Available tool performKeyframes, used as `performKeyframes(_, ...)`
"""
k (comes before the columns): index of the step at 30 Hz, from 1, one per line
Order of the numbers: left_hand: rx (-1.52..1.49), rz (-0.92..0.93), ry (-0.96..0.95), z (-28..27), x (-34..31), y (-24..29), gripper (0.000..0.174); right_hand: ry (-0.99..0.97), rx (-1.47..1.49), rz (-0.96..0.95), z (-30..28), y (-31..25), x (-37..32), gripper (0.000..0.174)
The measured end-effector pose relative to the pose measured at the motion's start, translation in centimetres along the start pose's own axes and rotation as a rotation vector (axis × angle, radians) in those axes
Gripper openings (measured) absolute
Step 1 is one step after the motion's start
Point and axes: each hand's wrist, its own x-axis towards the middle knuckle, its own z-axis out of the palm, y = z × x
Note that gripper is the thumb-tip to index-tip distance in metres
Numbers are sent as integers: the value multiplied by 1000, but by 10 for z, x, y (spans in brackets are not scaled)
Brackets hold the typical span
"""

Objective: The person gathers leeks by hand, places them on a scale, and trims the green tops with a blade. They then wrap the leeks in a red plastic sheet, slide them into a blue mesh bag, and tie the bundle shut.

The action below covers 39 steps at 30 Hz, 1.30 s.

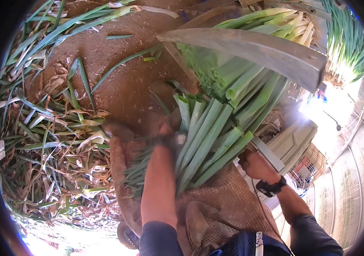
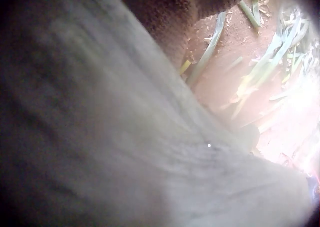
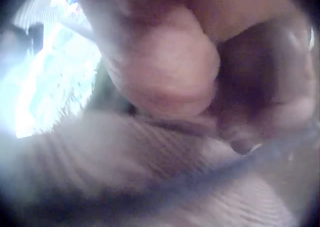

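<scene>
A thick bunch of green onions (image 1: 209, 136) with cut tubular leaf ends lies across sackcloth (image 1: 220, 192) on the person's lap. The left hand (image 1: 165, 127) reaches to the left side of these leaves, blurred and mostly hidden at the fingers. In the left wrist view a blurred pale surface (image 2: 125, 137) covers most of the picture. On the other side of the bunch, the right hand (image 1: 258, 165) is beside the end of a flat metal bar (image 1: 268, 152). Its fingers (image 3: 290, 77) curl inward in the right wrist view; I cannot tell whether anything lies within them.
A wide metal beam (image 1: 254, 49) crosses above more green onions (image 1: 276, 27). Discarded leaves (image 1: 49, 162) heap up on the left, beside brown soil (image 1: 118, 59). To the right stand a plastic crate (image 1: 308, 168) and another onion bundle (image 1: 346, 42).
</scene>
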Motion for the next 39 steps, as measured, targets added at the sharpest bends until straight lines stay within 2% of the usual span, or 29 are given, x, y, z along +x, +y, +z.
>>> performKeyframes(1, 3, 2, 10, 0, -4, 1, 31, -21, 9, -63, -13, -16, -8, 23)
performKeyframes(4, 31, 5, 49, 0, -19, 9, 31, -118, -309, -427, -6, -15, -31, 28)
performKeyframes(6, 81, -4, 108, -3, -34, 22, 31, -144, -221, -224, -27, -61, -56, 26)
performKeyframes(9, 160, -36, 233, -15, -79, 50, 31, -104, -258, -300, -31, -95, -76, 22)
performKeyframes(11, 208, -71, 339, -38, -124, 77, 31, -39, -360, -266, -43, -129, -102, 20)
performKeyframes(12, 234, -79, 404, -55, -145, 89, 31, -1, -349, -411, -45, -144, -113, 19)
performKeyframes(16, 375, -188, 816, -157, -298, 120, 31, 112, -307, -1068, -20, -253, -146, 18)
performKeyframes(17, 402, -231, 938, -182, -350, 126, 31, 49, -304, -1138, -8, -287, -151, 18)
performKeyframes(20, 478, -389, 1305, -235, -514, 144, 30, 87, -823, -1453, 26, -376, -176, 23)
performKeyframes(22, 499, -526, 1505, -238, -617, 145, 30, 332, -1092, -1581, 41, -391, -198, 19)
performKeyframes(24, 475, -657, 1637, -220, -697, 141, 30, 330, -684, -1486, 51, -378, -216, 16)
performKeyframes(26, 410, -732, 1692, -176, -744, 123, 30, 373, -611, -1482, 56, -343, -215, 17)
performKeyframes(27, 368, -751, 1693, -148, -753, 112, 30, 423, -740, -1531, 55, -313, -200, 20)
performKeyframes(29, 279, -750, 1643, -81, -747, 85, 30, 433, -751, -1411, 49, -263, -193, 18)
performKeyframes(30, 226, -739, 1588, -45, -735, 71, 30, 401, -632, -1246, 44, -242, -196, 15)
performKeyframes(32, 119, -722, 1440, 38, -701, 46, 30, 306, -810, -1041, 27, -201, -211, 12)
performKeyframes(34, 31, -710, 1217, 126, -663, 33, 30, 296, -781, -831, 16, -171, -228, 14)
performKeyframes(36, 100, -684, 914, 206, -632, 23, 30, 367, -558, -624, 13, -135, -238, 15)
performKeyframes(37, 206, -657, 735, 238, -622, 20, 30, 296, -586, -782, 22, -102, -216, 15)
performKeyframes(39, 594, -524, 373, 282, -609, 14, 30, 277, -468, -818, 18, -55, -225, 17)
